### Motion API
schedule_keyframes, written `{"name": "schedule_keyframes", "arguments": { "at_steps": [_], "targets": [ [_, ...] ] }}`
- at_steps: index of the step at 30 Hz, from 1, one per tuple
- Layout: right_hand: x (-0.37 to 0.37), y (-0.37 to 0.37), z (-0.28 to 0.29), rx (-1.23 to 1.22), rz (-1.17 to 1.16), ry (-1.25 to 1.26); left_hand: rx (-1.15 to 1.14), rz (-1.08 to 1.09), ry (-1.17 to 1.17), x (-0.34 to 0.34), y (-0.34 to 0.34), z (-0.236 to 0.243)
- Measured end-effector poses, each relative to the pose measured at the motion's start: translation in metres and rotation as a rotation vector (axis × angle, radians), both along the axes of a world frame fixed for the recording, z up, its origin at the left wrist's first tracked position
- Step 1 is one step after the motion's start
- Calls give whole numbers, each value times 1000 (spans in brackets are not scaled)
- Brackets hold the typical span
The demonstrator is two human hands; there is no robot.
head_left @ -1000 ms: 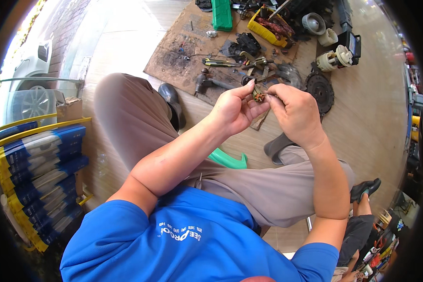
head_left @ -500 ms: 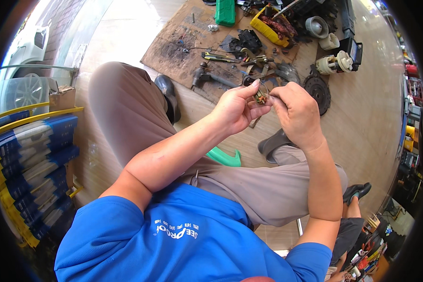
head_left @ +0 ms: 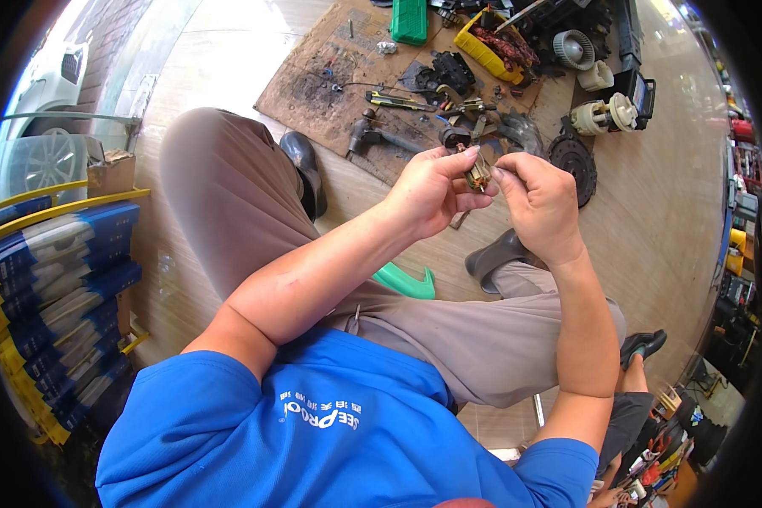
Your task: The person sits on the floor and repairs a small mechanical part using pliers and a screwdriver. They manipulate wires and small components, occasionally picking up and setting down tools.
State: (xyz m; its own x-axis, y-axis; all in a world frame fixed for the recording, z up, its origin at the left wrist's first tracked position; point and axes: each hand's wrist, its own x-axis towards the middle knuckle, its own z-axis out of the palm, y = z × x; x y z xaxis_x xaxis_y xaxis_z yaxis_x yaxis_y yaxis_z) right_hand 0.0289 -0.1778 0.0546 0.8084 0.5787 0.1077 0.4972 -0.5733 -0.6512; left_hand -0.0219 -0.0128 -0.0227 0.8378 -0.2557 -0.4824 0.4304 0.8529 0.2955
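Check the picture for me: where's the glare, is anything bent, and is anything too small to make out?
Head view: strong glare washes out the floor at upper left; head view: fisheye distortion bows the yellow rail near the dark left rim; head view: the small part in the left hand shows too little fine detail to tell.

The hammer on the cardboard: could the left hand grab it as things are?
Probably not straight away: the left hand is holding a small metal part. With that hand freed, likely yes: nothing seems to lie on the hammer.
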Motion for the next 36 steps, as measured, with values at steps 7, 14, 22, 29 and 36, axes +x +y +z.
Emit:
{"name": "schedule_keyframes", "arguments": {
  "at_steps": [7,14,22,29,36],
  "targets": [
    [0,4,8,26,59,-66,-216,-25,28,4,4,-12],
    [7,-4,2,-51,118,-55,-105,31,125,2,-2,-7],
    [-2,2,-5,-96,65,-293,4,78,88,0,-7,-11],
    [-3,0,-16,-130,129,-321,54,121,74,-2,-11,-1],
    [-6,5,-23,-174,165,-447,90,140,64,-3,-8,0]
  ]
}}
